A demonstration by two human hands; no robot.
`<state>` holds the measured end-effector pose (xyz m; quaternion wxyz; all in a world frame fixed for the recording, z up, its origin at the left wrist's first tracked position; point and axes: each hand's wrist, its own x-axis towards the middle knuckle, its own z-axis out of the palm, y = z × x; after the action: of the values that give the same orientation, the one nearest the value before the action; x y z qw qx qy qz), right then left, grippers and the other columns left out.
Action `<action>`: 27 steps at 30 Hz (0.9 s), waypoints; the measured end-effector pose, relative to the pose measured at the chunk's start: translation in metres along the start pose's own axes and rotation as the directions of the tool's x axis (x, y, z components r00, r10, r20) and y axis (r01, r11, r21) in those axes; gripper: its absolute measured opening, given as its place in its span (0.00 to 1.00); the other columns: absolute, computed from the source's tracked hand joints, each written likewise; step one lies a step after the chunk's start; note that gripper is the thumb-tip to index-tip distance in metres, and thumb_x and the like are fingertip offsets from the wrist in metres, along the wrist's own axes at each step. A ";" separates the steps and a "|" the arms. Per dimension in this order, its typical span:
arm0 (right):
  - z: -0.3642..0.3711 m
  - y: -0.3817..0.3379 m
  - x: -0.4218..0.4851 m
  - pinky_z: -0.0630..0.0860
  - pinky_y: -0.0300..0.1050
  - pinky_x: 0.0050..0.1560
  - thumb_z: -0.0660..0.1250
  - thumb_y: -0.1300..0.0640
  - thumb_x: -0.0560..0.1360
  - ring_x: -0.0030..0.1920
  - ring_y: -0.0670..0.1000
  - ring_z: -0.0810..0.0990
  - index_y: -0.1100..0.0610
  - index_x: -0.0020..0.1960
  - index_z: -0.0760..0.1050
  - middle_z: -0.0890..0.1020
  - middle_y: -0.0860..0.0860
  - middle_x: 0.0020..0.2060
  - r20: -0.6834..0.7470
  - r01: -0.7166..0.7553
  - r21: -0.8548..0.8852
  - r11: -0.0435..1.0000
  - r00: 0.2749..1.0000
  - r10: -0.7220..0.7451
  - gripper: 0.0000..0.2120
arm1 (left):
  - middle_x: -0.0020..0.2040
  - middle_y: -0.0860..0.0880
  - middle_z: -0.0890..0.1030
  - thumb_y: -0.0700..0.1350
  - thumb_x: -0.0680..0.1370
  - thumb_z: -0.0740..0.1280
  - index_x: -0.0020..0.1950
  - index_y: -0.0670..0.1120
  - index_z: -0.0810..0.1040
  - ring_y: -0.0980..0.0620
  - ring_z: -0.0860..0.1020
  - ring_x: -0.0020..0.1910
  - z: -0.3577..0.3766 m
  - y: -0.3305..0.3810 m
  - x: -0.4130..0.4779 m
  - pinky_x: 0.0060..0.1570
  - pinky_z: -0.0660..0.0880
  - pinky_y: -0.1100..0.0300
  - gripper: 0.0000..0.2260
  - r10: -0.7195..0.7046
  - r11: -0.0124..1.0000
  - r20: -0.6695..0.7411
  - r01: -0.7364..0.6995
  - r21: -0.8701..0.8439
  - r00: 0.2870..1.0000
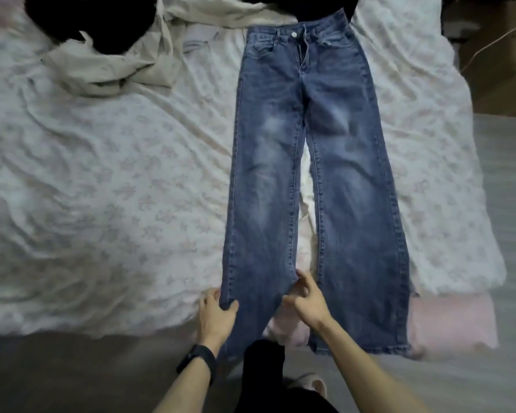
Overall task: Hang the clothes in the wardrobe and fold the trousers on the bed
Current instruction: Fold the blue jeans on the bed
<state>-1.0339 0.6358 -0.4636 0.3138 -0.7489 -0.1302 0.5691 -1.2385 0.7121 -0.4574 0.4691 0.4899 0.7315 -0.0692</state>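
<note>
Jeans (310,144) lie lengthwise up the frame on the bed (102,204), hems nearest. Left hand (216,312) grips the left-of-frame leg's outer edge; right hand (306,302) curls at its inner edge, grip unclear.

Jeans (307,174), crumpled clothes (108,70) on bed (102,204)

Jeans (307,174) lie on the bed (102,204), crumpled clothes (108,70) to their left.

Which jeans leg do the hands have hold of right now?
The left leg: the left hand grips its outer seam and the right hand pinches its inner edge near the hem. The right leg lies flat on the bed, untouched.
</note>
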 end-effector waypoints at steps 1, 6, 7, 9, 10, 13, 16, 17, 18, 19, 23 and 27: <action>0.001 0.006 0.001 0.78 0.46 0.57 0.74 0.69 0.67 0.49 0.44 0.79 0.48 0.64 0.74 0.80 0.43 0.49 0.013 0.001 0.039 0.999 1.000 -0.002 0.30 | 0.56 0.51 0.75 0.45 0.78 0.71 0.59 0.47 0.72 0.45 0.78 0.56 0.003 -0.008 -0.002 0.47 0.76 0.55 0.13 -0.010 1.000 0.015 0.010 -0.023 1.000; 0.000 0.025 -0.004 0.73 0.35 0.40 0.78 0.69 0.67 0.35 0.43 0.72 0.62 0.53 0.78 0.74 0.49 0.35 0.074 0.029 -0.054 0.998 0.997 -0.025 0.17 | 0.48 0.48 0.81 0.43 0.78 0.71 0.51 0.45 0.76 0.46 0.79 0.48 0.003 -0.031 -0.013 0.35 0.69 0.60 0.06 0.029 0.999 -0.049 -0.031 -0.031 0.998; 0.000 0.025 -0.010 0.73 0.36 0.42 0.78 0.68 0.67 0.34 0.43 0.71 0.64 0.48 0.76 0.71 0.49 0.34 0.075 0.075 -0.074 0.994 0.995 -0.069 0.14 | 0.49 0.47 0.81 0.43 0.77 0.72 0.51 0.46 0.76 0.46 0.79 0.49 0.002 -0.034 -0.019 0.38 0.71 0.58 0.07 0.048 0.997 -0.072 -0.052 -0.049 0.996; -0.001 0.021 -0.019 0.73 0.38 0.44 0.78 0.64 0.66 0.39 0.44 0.74 0.59 0.42 0.75 0.74 0.47 0.38 0.077 0.156 -0.171 0.973 0.986 -0.145 0.12 | 0.51 0.48 0.82 0.43 0.76 0.74 0.52 0.47 0.77 0.46 0.80 0.51 -0.001 -0.037 -0.027 0.47 0.76 0.55 0.08 0.078 0.994 -0.076 -0.083 -0.067 0.994; -0.001 0.016 -0.025 0.73 0.38 0.47 0.78 0.62 0.66 0.45 0.44 0.77 0.55 0.42 0.76 0.78 0.45 0.43 0.080 0.175 -0.208 0.962 0.984 -0.162 0.11 | 0.51 0.49 0.82 0.44 0.76 0.74 0.52 0.48 0.77 0.46 0.81 0.51 -0.001 -0.039 -0.030 0.49 0.77 0.53 0.09 0.089 0.994 -0.056 -0.092 -0.055 0.994; 0.002 0.010 -0.040 0.77 0.41 0.52 0.77 0.61 0.66 0.52 0.46 0.81 0.53 0.49 0.78 0.84 0.46 0.48 0.131 0.210 -0.198 0.957 0.974 -0.186 0.14 | 0.51 0.49 0.82 0.49 0.78 0.71 0.53 0.48 0.78 0.45 0.80 0.51 -0.003 -0.046 -0.042 0.49 0.77 0.52 0.07 0.093 0.996 0.057 -0.094 0.010 0.994; 0.008 0.017 -0.055 0.80 0.44 0.54 0.79 0.59 0.68 0.50 0.44 0.84 0.52 0.55 0.78 0.85 0.45 0.49 0.112 0.181 -0.091 0.979 0.979 -0.170 0.17 | 0.50 0.48 0.81 0.51 0.81 0.67 0.54 0.48 0.79 0.45 0.79 0.50 -0.008 -0.058 -0.051 0.44 0.71 0.55 0.08 0.089 0.996 0.003 -0.089 0.005 0.996; 0.009 0.024 -0.061 0.79 0.42 0.54 0.78 0.56 0.70 0.49 0.42 0.83 0.50 0.55 0.79 0.85 0.43 0.49 0.084 0.177 -0.096 0.979 0.982 -0.170 0.16 | 0.49 0.48 0.80 0.51 0.82 0.66 0.56 0.47 0.79 0.46 0.78 0.49 -0.011 -0.064 -0.054 0.44 0.69 0.56 0.09 0.087 0.996 -0.038 -0.088 -0.015 0.995; 0.008 0.031 -0.067 0.79 0.41 0.53 0.78 0.54 0.71 0.49 0.41 0.83 0.49 0.54 0.81 0.85 0.43 0.48 0.058 0.166 -0.122 0.978 0.985 -0.160 0.13 | 0.49 0.49 0.80 0.52 0.82 0.66 0.58 0.47 0.79 0.47 0.76 0.49 -0.013 -0.070 -0.058 0.45 0.69 0.56 0.10 0.088 0.995 -0.076 -0.091 -0.037 0.993; 0.007 0.043 -0.071 0.79 0.43 0.52 0.77 0.51 0.72 0.48 0.42 0.83 0.49 0.51 0.83 0.86 0.43 0.46 0.050 0.138 -0.155 0.978 0.990 -0.132 0.10 | 0.49 0.49 0.80 0.52 0.82 0.65 0.58 0.47 0.79 0.47 0.76 0.49 -0.017 -0.075 -0.060 0.45 0.68 0.56 0.10 0.084 0.994 -0.109 -0.091 -0.057 0.990; 0.007 0.097 -0.087 0.72 0.44 0.43 0.75 0.46 0.74 0.40 0.46 0.78 0.50 0.35 0.75 0.80 0.43 0.33 0.128 0.030 -0.381 0.924 0.992 0.021 0.14 | 0.44 0.53 0.79 0.50 0.82 0.67 0.54 0.50 0.76 0.42 0.80 0.53 -0.019 -0.098 -0.058 0.45 0.70 0.56 0.04 0.014 1.000 -0.135 -0.014 0.004 0.991; -0.002 0.144 -0.097 0.71 0.43 0.52 0.72 0.54 0.76 0.56 0.54 0.81 0.53 0.53 0.77 0.84 0.51 0.52 -0.015 -0.062 -0.441 0.895 0.998 0.062 0.08 | 0.62 0.44 0.79 0.47 0.79 0.68 0.65 0.47 0.73 0.40 0.77 0.62 0.002 -0.113 -0.063 0.55 0.73 0.53 0.15 -0.071 0.976 -0.051 0.080 0.201 0.996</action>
<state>-1.0859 0.4712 -0.4776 0.1176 -0.8044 -0.2315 0.5343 -1.3203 0.6120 -0.4517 0.3977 0.5084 0.7488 -0.1503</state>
